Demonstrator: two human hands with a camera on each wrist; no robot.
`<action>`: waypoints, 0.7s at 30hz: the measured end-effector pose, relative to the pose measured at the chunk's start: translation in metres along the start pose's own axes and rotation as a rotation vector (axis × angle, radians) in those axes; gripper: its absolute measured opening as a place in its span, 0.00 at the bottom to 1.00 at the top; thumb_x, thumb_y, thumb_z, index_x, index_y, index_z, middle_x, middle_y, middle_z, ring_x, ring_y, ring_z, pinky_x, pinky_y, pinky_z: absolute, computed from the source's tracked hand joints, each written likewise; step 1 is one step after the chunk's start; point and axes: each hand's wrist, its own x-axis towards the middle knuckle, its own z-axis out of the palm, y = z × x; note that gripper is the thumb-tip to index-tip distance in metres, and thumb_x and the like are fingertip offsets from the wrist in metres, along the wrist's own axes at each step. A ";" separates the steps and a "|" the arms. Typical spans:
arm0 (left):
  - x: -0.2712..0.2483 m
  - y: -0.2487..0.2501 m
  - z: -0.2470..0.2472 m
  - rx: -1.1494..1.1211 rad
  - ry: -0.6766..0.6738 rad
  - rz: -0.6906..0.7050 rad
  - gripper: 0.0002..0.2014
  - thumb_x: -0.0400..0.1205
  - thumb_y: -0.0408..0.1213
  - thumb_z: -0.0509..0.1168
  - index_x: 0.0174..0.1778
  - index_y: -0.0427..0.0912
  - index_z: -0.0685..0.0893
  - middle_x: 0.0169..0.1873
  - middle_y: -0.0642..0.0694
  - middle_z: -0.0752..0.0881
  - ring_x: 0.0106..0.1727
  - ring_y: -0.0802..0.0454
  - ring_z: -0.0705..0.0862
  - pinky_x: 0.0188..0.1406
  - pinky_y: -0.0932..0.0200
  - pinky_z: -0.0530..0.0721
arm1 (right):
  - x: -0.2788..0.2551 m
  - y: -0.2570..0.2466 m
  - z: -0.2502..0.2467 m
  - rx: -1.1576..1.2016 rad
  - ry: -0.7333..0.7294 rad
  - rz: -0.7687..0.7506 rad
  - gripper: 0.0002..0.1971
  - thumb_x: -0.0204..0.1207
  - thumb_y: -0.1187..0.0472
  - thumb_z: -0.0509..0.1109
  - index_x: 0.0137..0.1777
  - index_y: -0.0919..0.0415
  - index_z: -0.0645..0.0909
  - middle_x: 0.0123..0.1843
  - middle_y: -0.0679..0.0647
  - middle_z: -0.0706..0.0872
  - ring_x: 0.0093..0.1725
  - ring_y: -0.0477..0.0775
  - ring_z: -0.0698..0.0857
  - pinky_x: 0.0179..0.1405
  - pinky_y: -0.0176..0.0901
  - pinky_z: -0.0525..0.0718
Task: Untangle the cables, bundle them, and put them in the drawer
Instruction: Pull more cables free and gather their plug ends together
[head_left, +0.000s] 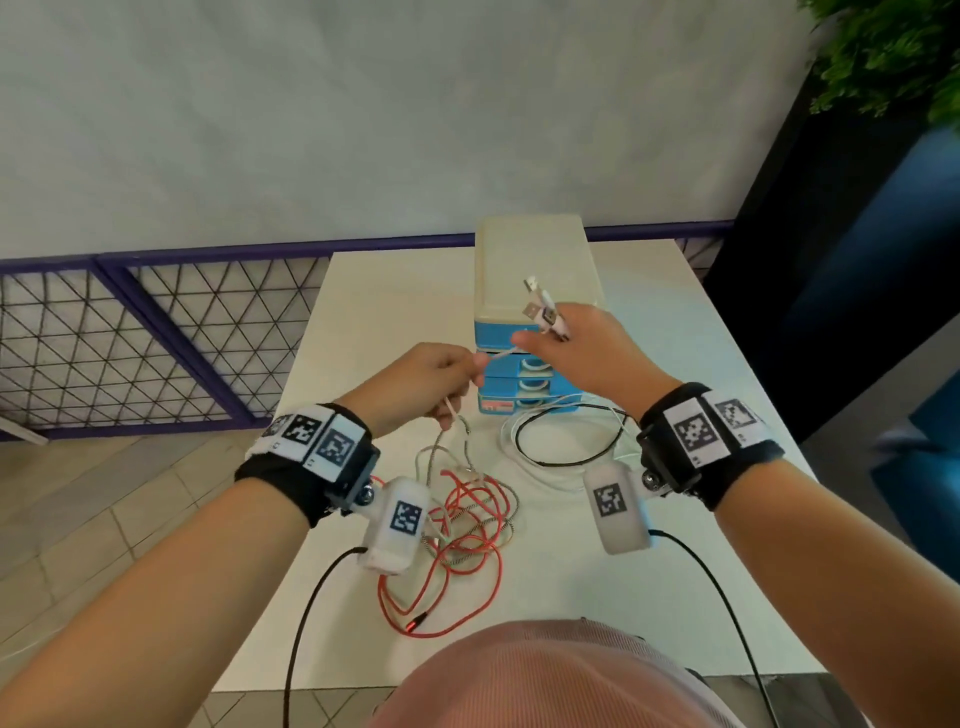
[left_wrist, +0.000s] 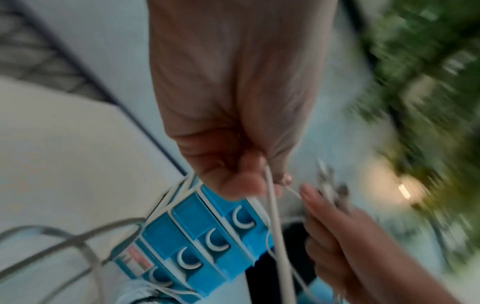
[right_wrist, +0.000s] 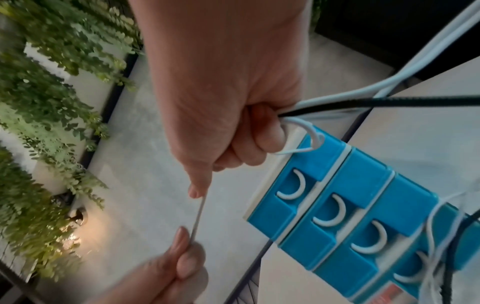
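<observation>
My left hand (head_left: 457, 382) pinches a thin white cable (head_left: 496, 356) that runs taut to my right hand (head_left: 545, 340). The right hand grips a bunch of cable ends, and their USB plugs (head_left: 537, 306) stick up above its fingers. In the right wrist view a black cable (right_wrist: 389, 102) and white cables (right_wrist: 405, 76) run out of the right hand's (right_wrist: 246, 144) fist. A red cable (head_left: 467, 551) and a braided grey one (head_left: 488, 525) lie tangled on the white table (head_left: 649, 597). The blue drawer unit (head_left: 524, 387) stands behind the hands, with every drawer closed.
A black cable loop (head_left: 569, 441) and white cable loops (head_left: 524, 467) lie in front of the drawer unit. A purple mesh railing (head_left: 156, 338) runs along the table's left, and green plants (head_left: 893, 52) hang at the far right. Black leads trail from both wrist cameras.
</observation>
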 end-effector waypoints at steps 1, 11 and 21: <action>-0.001 -0.001 -0.001 -0.120 -0.007 -0.022 0.15 0.86 0.45 0.59 0.35 0.43 0.81 0.21 0.54 0.75 0.25 0.55 0.74 0.30 0.63 0.82 | 0.001 0.000 -0.003 -0.009 0.028 0.004 0.21 0.79 0.46 0.70 0.30 0.55 0.67 0.26 0.48 0.71 0.25 0.46 0.69 0.19 0.26 0.68; -0.013 -0.022 -0.012 -0.454 -0.175 -0.119 0.20 0.87 0.52 0.51 0.32 0.46 0.73 0.20 0.53 0.61 0.19 0.57 0.56 0.19 0.65 0.61 | 0.009 0.007 -0.029 0.167 0.331 0.140 0.20 0.82 0.47 0.66 0.33 0.56 0.68 0.27 0.49 0.71 0.26 0.46 0.70 0.26 0.42 0.68; -0.023 -0.072 -0.024 0.207 -0.109 -0.177 0.30 0.82 0.64 0.41 0.26 0.43 0.67 0.21 0.50 0.69 0.25 0.52 0.74 0.45 0.56 0.75 | 0.007 0.010 -0.042 0.257 0.508 0.136 0.20 0.83 0.52 0.66 0.31 0.53 0.64 0.27 0.47 0.70 0.25 0.43 0.68 0.19 0.26 0.67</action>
